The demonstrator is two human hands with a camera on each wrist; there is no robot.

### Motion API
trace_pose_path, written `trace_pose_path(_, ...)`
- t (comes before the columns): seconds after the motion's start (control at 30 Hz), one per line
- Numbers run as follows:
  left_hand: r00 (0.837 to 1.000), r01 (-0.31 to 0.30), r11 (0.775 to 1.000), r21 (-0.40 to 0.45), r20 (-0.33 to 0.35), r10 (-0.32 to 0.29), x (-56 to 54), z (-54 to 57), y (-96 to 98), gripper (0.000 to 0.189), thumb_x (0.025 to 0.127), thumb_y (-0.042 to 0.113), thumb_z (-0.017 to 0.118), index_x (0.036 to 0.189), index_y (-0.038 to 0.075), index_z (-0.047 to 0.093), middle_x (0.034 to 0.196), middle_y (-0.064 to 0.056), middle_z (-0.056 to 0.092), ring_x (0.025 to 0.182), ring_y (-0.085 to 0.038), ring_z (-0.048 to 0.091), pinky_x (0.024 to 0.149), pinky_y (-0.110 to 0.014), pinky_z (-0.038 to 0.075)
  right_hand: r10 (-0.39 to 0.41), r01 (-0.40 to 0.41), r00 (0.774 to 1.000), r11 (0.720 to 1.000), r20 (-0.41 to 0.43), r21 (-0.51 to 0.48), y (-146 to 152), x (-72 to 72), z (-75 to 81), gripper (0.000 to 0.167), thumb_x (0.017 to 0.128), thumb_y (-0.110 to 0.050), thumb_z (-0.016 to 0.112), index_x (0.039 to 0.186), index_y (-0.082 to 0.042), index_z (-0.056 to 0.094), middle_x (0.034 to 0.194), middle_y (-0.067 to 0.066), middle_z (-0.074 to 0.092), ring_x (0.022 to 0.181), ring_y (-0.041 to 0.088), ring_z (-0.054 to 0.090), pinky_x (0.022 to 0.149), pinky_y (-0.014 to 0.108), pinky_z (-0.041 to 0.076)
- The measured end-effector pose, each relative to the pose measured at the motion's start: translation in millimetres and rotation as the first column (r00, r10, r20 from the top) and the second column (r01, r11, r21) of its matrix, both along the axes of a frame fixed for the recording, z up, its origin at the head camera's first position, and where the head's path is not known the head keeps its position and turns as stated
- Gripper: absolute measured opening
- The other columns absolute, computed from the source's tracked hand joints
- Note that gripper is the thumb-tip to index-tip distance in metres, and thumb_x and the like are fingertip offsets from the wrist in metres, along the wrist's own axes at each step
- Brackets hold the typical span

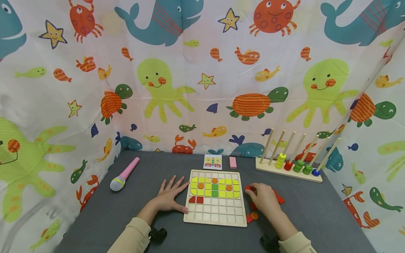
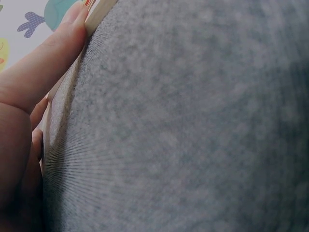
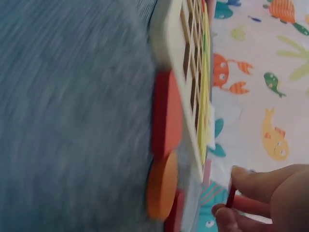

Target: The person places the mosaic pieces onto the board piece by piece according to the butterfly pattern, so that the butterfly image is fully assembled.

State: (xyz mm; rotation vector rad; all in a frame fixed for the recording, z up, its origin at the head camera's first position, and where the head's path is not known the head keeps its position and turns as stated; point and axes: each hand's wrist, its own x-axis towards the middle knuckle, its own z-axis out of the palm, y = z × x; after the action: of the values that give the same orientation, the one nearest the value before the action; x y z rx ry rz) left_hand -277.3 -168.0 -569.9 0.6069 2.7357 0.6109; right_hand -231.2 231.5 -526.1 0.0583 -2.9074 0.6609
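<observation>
A wooden grid board [image 1: 218, 224] lies in the middle of the table. Its upper rows hold yellow tiles [image 1: 207, 192], orange discs [image 1: 214, 180] and green tiles [image 1: 214, 190]; two red tiles [image 1: 199, 200] sit at the left of the row below. My left hand [image 1: 169, 198], fingers spread, touches the board's left edge with thumb and fingertips. Just off the right edge, my right hand [image 1: 265, 199] pinches a small red tile [image 3: 231, 194] between thumb and fingers. Loose red tiles [image 1: 280, 199] lie partly hidden around that hand, with an orange disc [image 1: 254, 215] nearer the front.
Behind the board are a pattern card [image 1: 212, 162] and a pink block [image 1: 232, 162]. A toy microphone [image 1: 124, 174] lies at the left. On the right stands a peg rack [image 1: 289, 170] with coloured beads. A sea-animal curtain [image 1: 202, 130] rises at the table's back.
</observation>
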Motion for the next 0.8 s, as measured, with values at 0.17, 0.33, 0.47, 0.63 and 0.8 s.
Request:
trace_pose_path(0.17,1.0,0.004,1.0,0.006,0.0,-0.004,0.1,0.2,0.3,0.117,0.065,0.081,0.074,0.161,0.04,0.022,0.171,0.004,0.009,0.157,-0.034,-0.011,0.117,-0.067,-0.014,0.059,-0.061,0.998,0.996,-0.024,-0.07,-22,3.2,6.7,0.03,0.089,-0.024,0.079,0.112,-0.005,0.076,0.094,0.006,0.072,0.072,0.014,0.056,0.067,0.032,0.055)
trace_pose_path(0.33,1.0,0.002,1.0,0.006,-0.001,-0.002,0.4,0.0,-0.1,0.117,0.064,0.082,0.074,0.161,0.04,0.022,0.171,0.005,0.009,0.157,-0.034,-0.011,0.118,-0.067,-0.014,0.116,-0.119,0.993,0.984,-0.028,-0.129,-47,8.5,7.6,0.026,0.089,-0.025,0.08,0.108,-0.007,0.076,0.093,0.002,0.071,0.073,0.011,0.055,0.066,0.027,0.052)
trace_pose_path(0.47,1.0,0.007,1.0,0.006,-0.001,-0.007,0.5,-1.2,-0.1,0.118,0.064,0.082,0.073,0.161,0.039,0.021,0.171,0.005,0.008,0.157,-0.034,-0.011,0.117,-0.067,-0.014,0.162,-0.163,0.987,0.977,-0.013,-0.136,-64,10.7,4.5,0.026,0.086,-0.026,0.081,0.106,-0.009,0.075,0.094,0.0,0.071,0.071,0.01,0.054,0.062,0.023,0.048)
trace_pose_path(0.63,1.0,0.008,1.0,0.008,-0.004,-0.008,0.5,-1.4,-0.2,0.118,0.064,0.082,0.073,0.161,0.04,0.021,0.171,0.004,0.008,0.157,-0.034,-0.011,0.117,-0.067,-0.013,0.255,-0.254,0.967,0.962,0.002,-0.101,-84,10.5,1.6,0.024,0.086,-0.029,0.081,0.102,-0.012,0.076,0.097,0.0,0.067,0.071,0.01,0.051,0.062,0.024,0.047)
trace_pose_path(0.8,1.0,0.011,1.0,0.009,-0.007,-0.011,0.4,0.2,0.0,0.117,0.065,0.082,0.073,0.161,0.039,0.022,0.171,0.003,0.009,0.157,-0.035,-0.01,0.117,-0.068,-0.013,0.322,-0.316,0.946,0.942,0.039,-0.114,-104,7.6,-2.2,0.029,0.086,-0.032,0.082,0.105,-0.011,0.078,0.096,0.0,0.067,0.077,0.01,0.053,0.066,0.026,0.049)
